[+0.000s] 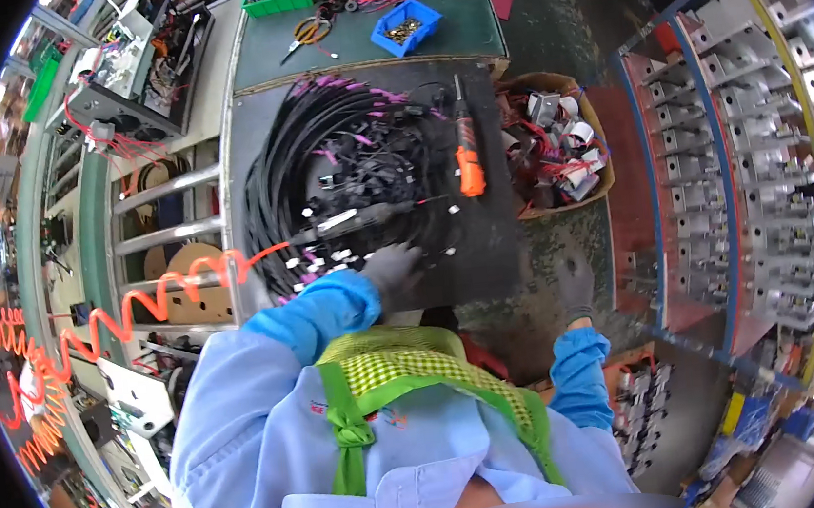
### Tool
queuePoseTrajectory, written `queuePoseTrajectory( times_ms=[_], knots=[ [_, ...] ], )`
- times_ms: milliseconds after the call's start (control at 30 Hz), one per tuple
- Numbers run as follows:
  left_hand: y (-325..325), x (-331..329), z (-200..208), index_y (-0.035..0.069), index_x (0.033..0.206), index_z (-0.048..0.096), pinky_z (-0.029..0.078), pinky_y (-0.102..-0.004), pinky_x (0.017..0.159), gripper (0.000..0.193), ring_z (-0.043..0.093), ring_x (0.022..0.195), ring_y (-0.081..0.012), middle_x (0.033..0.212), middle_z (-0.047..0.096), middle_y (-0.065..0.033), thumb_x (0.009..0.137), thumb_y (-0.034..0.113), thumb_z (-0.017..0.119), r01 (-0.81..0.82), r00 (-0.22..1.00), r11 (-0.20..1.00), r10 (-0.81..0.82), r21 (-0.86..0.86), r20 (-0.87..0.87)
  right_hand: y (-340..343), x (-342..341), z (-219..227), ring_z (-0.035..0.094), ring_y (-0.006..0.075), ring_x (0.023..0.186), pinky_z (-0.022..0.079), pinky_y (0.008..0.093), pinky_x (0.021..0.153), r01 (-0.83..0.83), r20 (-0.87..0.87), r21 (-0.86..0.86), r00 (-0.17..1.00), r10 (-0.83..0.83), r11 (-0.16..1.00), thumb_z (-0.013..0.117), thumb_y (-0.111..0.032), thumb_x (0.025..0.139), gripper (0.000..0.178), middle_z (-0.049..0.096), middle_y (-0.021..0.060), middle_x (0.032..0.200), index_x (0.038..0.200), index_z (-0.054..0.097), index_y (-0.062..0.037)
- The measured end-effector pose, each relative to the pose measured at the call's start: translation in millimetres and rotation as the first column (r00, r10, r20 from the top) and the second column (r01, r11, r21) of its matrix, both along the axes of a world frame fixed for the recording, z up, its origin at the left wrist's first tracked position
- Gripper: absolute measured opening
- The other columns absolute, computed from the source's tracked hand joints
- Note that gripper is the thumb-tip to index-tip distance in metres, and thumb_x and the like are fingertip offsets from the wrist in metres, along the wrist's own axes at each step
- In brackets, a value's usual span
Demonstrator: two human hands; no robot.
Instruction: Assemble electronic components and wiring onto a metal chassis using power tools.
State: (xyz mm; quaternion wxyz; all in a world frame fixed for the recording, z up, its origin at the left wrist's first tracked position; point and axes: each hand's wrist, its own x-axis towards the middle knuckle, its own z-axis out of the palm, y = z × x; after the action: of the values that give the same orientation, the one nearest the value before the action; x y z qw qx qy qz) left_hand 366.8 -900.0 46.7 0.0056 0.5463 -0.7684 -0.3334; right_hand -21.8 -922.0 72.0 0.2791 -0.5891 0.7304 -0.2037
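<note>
My left hand (394, 269), in a grey glove, is over the near edge of the dark bench mat (485, 246), beside small white connectors (342, 256). Its fingers are blurred, and whether they hold anything is unclear. Past it lies a black pneumatic screwdriver (350, 222) joined to a coiled orange air hose (167, 282). Behind the tool is a large coil of black cables (273, 169) with pink-marked ends. My right hand (574, 283), also grey-gloved, hangs right of the bench above the floor, fingers stretched forward, with nothing visible in it.
An orange-and-black electric screwdriver (468, 155) lies at the mat's right. Beside the bench stands a cardboard box (559, 202) of wired parts. A blue bin (405, 29) of small brass-coloured parts and scissors (309, 32) lie farther back. A rack (723, 175) of metal parts stands right.
</note>
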Motion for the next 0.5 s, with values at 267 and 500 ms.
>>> queuePoseTrajectory(
  times_ms=[267,500],
  knots=[
    [3,-12,-23,0.012,0.115,0.051,0.045,-0.0454,0.089,0.053,0.053,0.105,-0.0356,0.111,0.053,-0.0166,0.073,0.039,0.068,-0.065,0.955,0.995,0.04,0.077,0.296,-230,-39,-127,0.061,0.0324,0.089,0.048,0.041,0.079,-0.238,0.107,-0.085,0.963,0.247,0.967,0.065,-0.031,0.082,0.036,0.063,0.0174,0.097,0.104,0.063,-0.0033],
    [-6,-23,-22,0.012,0.112,0.051,0.045,-0.0456,0.089,0.051,0.054,0.102,-0.0373,0.109,0.053,-0.0171,0.072,0.038,0.069,-0.176,0.918,0.97,0.102,0.164,0.383,-361,9,-187,0.051,0.0392,0.11,0.044,0.0465,0.09,-0.384,-0.158,-0.133,0.918,0.363,0.914,0.062,-0.026,0.08,0.038,0.056,0.0183,0.116,0.115,0.059,-0.0108]
  ],
)
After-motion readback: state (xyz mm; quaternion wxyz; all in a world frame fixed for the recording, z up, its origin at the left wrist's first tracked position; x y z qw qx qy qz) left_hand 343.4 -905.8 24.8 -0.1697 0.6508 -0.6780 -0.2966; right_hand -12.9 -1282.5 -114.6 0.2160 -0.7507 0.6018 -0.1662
